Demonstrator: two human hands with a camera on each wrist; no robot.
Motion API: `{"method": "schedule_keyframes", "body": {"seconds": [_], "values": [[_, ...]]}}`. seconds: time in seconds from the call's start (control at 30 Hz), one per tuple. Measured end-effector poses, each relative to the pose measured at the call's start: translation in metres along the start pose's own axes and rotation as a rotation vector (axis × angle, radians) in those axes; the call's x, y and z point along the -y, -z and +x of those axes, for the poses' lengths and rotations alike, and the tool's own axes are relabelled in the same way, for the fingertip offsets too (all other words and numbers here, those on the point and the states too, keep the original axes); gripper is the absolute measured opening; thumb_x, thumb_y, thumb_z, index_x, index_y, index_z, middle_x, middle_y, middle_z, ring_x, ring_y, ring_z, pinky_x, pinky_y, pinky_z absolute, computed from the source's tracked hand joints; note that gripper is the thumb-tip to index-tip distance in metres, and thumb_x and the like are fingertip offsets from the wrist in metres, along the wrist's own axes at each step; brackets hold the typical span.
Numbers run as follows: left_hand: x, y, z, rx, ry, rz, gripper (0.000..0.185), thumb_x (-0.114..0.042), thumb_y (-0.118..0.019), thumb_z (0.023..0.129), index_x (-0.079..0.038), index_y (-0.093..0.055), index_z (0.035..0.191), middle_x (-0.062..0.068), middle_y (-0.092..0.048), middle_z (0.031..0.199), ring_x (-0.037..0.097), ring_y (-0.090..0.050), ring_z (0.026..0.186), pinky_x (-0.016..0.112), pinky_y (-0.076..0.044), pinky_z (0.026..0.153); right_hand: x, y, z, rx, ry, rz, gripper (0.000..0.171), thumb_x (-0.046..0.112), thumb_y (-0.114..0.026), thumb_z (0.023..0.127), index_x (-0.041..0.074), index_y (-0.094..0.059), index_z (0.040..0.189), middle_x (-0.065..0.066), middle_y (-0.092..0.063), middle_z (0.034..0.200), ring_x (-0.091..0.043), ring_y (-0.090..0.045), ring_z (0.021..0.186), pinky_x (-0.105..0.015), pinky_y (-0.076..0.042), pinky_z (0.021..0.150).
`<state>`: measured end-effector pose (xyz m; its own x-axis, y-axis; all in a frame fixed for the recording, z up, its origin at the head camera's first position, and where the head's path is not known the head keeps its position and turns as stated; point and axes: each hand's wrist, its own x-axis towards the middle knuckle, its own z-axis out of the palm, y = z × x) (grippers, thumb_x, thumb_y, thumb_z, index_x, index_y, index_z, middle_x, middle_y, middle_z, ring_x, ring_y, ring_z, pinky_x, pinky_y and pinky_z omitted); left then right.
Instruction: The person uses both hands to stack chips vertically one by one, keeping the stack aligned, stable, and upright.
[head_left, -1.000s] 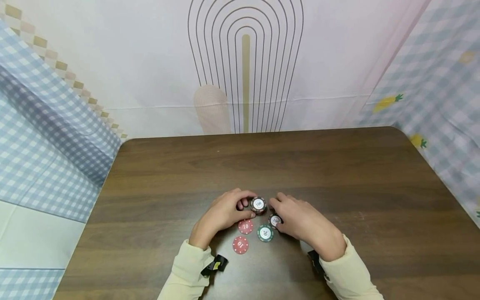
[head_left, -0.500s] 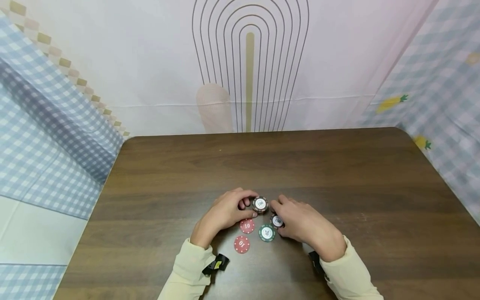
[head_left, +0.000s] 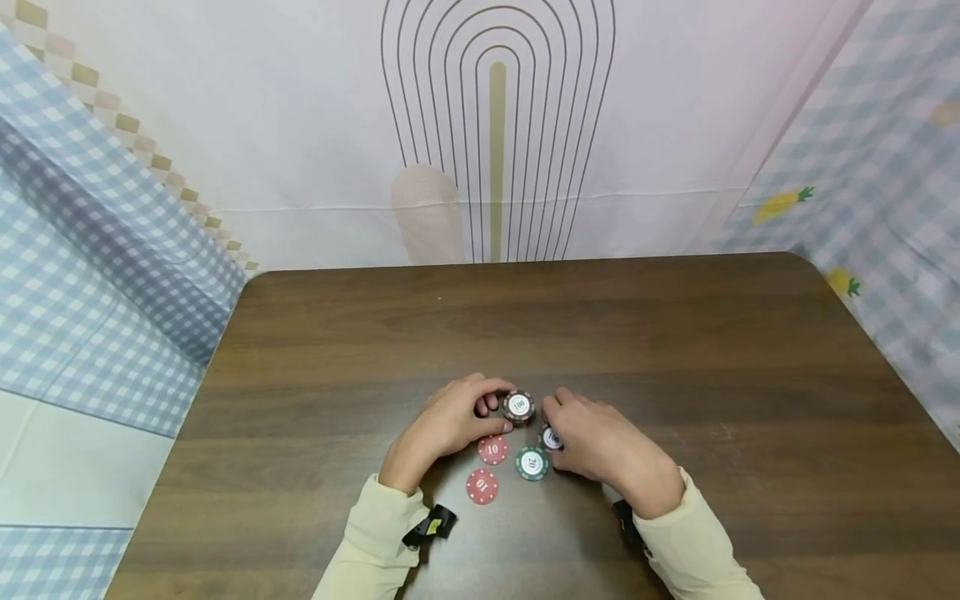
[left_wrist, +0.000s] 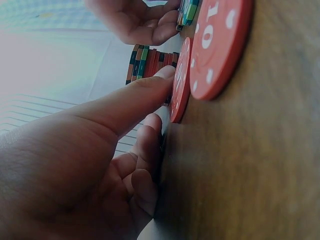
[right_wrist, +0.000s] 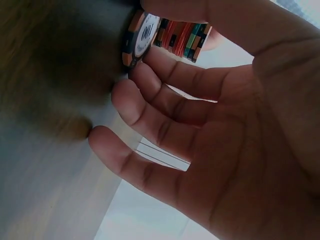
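Note:
A short stack of poker chips [head_left: 518, 407] topped by a black 100 chip stands on the brown table [head_left: 675, 350]. My left hand [head_left: 491, 408] grips the stack from the left, thumb on its near side and fingers curled round the far side. In the left wrist view the thumb [left_wrist: 145, 90] touches the chip stack [left_wrist: 150, 62]. My right hand [head_left: 557, 423] pinches a separate black 100 chip [head_left: 552, 437] just right of the stack. That 100 chip [right_wrist: 140, 37] sits on edge between thumb and fingers in the right wrist view, with the chip stack [right_wrist: 182, 35] behind it.
Two red 10 chips [head_left: 492, 450] [head_left: 482, 486] and a green 20 chip [head_left: 532, 463] lie flat between my wrists. Cloth backdrops hang beyond the table's far and side edges. Bare wood stretches to the left, right and far side.
Both hands and all chips keep almost the same places; only the view shifts slightly.

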<state>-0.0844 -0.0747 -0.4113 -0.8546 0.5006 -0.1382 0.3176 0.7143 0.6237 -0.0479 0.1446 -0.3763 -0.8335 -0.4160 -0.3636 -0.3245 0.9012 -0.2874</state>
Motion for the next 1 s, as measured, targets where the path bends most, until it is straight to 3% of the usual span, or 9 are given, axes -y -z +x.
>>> {"method": "schedule_keyframes", "body": {"seconds": [0.2, 0.33, 0.47, 0.83, 1.0], "values": [[0.000, 0.001, 0.000, -0.004, -0.008, -0.001, 0.042, -0.027, -0.085, 0.091, -0.027, -0.072, 0.131, -0.008, -0.057, 0.092, 0.010, -0.053, 0.083, 0.031, -0.044, 0.073, 0.001, -0.003, 0.001, 0.008, -0.025, 0.008, 0.055, 0.019, -0.081, 0.088, -0.007, -0.059, 0.131, -0.029, -0.056, 0.142, -0.042, -0.057, 0.132, -0.066, -0.046, 0.104], [0.000, 0.000, 0.000, -0.006, -0.018, 0.002, 0.042, -0.027, -0.085, 0.091, -0.026, -0.072, 0.131, -0.008, -0.057, 0.092, 0.010, -0.053, 0.082, 0.031, -0.044, 0.073, -0.001, -0.008, 0.002, -0.043, 0.013, 0.006, 0.043, 0.015, -0.078, 0.084, -0.007, -0.060, 0.116, -0.022, -0.062, 0.117, -0.033, -0.065, 0.106, -0.056, -0.054, 0.093], [0.000, -0.001, 0.000, -0.012, -0.018, 0.006, 0.042, -0.027, -0.085, 0.090, -0.027, -0.072, 0.130, -0.009, -0.057, 0.091, 0.009, -0.053, 0.082, 0.031, -0.044, 0.073, -0.003, -0.012, 0.003, -0.097, 0.057, 0.005, 0.034, 0.011, -0.075, 0.078, -0.005, -0.057, 0.102, -0.012, -0.054, 0.095, -0.022, -0.055, 0.081, -0.044, -0.054, 0.076], [0.001, -0.001, 0.000, -0.012, -0.017, 0.003, 0.042, -0.027, -0.085, 0.091, -0.027, -0.072, 0.130, -0.009, -0.057, 0.092, 0.009, -0.053, 0.083, 0.031, -0.044, 0.073, -0.004, -0.006, 0.002, -0.054, 0.041, 0.074, 0.044, 0.016, -0.074, 0.075, -0.007, -0.059, 0.110, -0.013, -0.058, 0.099, -0.022, -0.055, 0.079, -0.042, -0.052, 0.072], [0.001, -0.001, 0.000, -0.010, -0.018, 0.006, 0.041, -0.027, -0.085, 0.090, -0.027, -0.072, 0.129, -0.009, -0.057, 0.091, 0.008, -0.053, 0.082, 0.031, -0.044, 0.072, -0.003, -0.002, 0.002, -0.053, 0.020, 0.090, 0.038, 0.018, -0.072, 0.077, 0.000, -0.059, 0.108, -0.008, -0.058, 0.099, -0.019, -0.056, 0.078, -0.039, -0.051, 0.069]]}}
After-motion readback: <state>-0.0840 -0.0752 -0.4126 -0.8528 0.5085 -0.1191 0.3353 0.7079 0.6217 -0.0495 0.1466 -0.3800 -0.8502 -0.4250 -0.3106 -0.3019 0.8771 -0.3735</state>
